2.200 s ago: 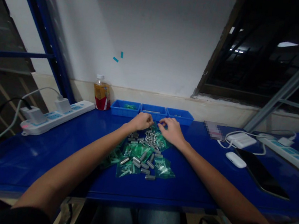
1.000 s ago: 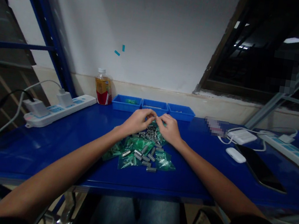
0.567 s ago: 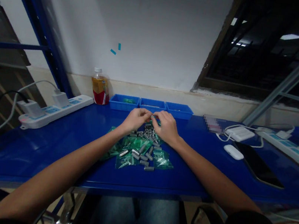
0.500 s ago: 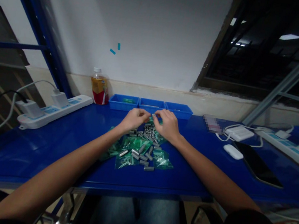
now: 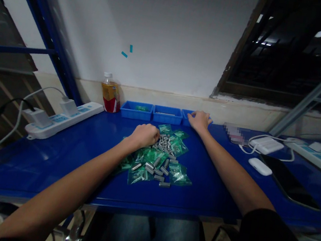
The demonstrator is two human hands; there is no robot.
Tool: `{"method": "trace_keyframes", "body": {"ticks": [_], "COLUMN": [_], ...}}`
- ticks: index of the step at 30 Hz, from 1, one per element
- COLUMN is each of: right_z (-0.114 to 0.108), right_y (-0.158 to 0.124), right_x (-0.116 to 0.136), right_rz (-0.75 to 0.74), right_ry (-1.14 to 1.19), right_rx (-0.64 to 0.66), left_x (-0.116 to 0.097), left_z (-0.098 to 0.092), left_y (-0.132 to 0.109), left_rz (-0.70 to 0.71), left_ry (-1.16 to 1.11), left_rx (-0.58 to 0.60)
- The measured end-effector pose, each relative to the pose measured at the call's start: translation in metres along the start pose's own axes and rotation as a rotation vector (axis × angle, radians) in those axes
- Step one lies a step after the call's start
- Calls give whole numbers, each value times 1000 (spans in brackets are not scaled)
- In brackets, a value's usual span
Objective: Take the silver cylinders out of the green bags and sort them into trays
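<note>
A pile of small silver metal cylinders (image 5: 165,144) lies on green plastic bags (image 5: 154,164) in the middle of the blue table (image 5: 52,160). My left hand (image 5: 145,135) rests curled at the pile's left edge, fingers closed on something I cannot make out. My right hand (image 5: 199,120) reaches out over the rightmost of three small blue trays (image 5: 136,111) at the back, fingers bent down into it; what it holds, if anything, is hidden.
A drink bottle (image 5: 109,97) stands left of the trays. A white power strip (image 5: 58,119) with plugs lies at the left. At the right are a white charger (image 5: 266,145), a white case (image 5: 259,167), a dark phone (image 5: 292,184) and another power strip (image 5: 320,158).
My two hands were pinched together above the pile. My right hand has since moved away to the rightmost tray, and my left hand has dropped to the pile's left edge.
</note>
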State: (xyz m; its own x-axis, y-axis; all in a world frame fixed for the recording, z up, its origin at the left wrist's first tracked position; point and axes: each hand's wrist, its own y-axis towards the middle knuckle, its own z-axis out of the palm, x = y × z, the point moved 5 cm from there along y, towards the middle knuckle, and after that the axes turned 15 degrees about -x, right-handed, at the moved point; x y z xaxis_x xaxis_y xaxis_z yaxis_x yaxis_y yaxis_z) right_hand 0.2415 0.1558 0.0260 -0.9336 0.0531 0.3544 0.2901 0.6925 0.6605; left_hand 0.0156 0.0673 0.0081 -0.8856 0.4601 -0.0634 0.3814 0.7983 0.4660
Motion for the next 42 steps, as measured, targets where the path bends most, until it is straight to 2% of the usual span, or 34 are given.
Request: {"method": "trace_keyframes", "body": {"ticks": [3, 7, 10, 14, 18, 24, 27, 32, 36, 39, 42], "right_z": [-17, -49, -66, -71, -66, -54, -53, -57, -62, -59, -48], "right_y": [-25, -75, -107, -121, -118, -106, -104, -106, -111, -108, -88], "right_x": [14, 43, 65, 81, 81, 67, 66, 67, 72, 71, 64], "right_rz": [-134, -424, -644, -764, -734, -431, -357, -348, -488, -523, -471], "right_ry": [92, 280, 326, 300, 336, 564, 612, 641, 662, 600, 412], "right_rx": [-14, -35, -45, -53, -68, 3, 43, 72, 28, 21, 56], "left_x": [0, 1, -2, -8, -9, -16, -19, -17, -12, -10, -7], "left_z": [-2, -13, -25, -31, -28, -29, -29, -28, -23, -17, -9], "left_y": [0, 1, 1, -1, 0, -2, -3, -2, -1, 0, 3], "left_rz": [-6, -48, -81, -98, -89, 59, 70, 14, -31, 25, 94], "left_ry": [30, 46, -13, -145, -264, -463, -453, -462, -518, -453, -272], "left_rx": [-7, -53, -130, -175, -190, -286, -296, -292, -279, -231, -142]}}
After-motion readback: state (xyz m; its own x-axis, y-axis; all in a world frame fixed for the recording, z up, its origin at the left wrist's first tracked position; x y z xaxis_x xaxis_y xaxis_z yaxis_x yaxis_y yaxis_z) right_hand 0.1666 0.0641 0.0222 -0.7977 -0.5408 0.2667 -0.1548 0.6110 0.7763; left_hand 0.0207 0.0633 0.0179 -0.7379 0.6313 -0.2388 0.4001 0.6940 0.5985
